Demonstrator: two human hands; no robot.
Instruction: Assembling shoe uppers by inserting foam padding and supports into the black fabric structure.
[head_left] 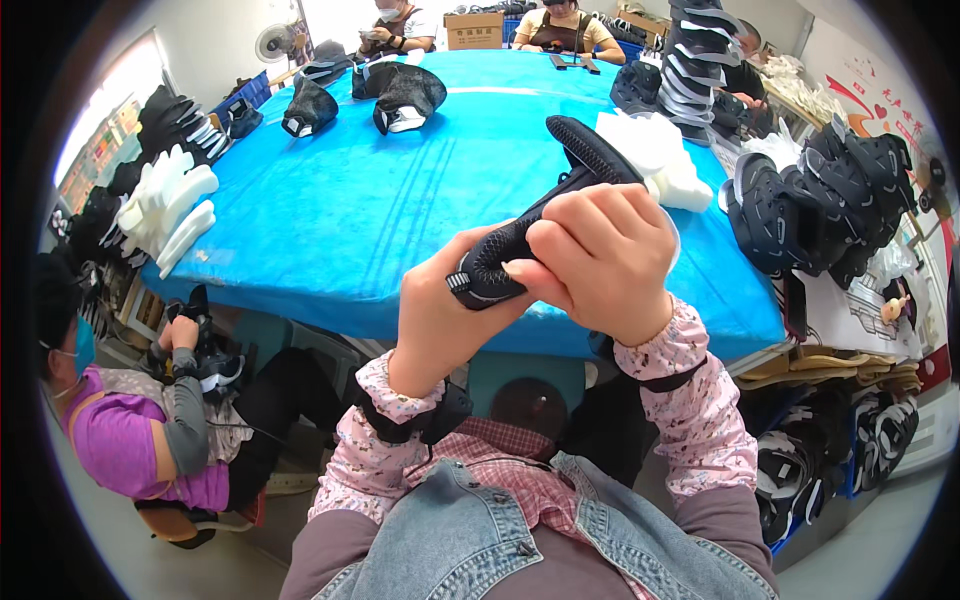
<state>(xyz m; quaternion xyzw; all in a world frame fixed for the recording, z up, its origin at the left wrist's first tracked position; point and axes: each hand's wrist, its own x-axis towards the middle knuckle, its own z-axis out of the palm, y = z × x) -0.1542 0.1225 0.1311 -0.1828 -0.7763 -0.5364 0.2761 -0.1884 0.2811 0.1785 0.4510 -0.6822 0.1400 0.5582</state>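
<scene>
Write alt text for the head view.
A bare left hand and right hand grip a textured black fabric shoe upper at a bright blue-covered table. More black shoe uppers are heaped at right; a co-worker in purple sits at left.

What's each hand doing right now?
Left hand: closed, holding the black shoe at its heel end.
Right hand: closed, fingers curled, gripping the same shoe.
</scene>
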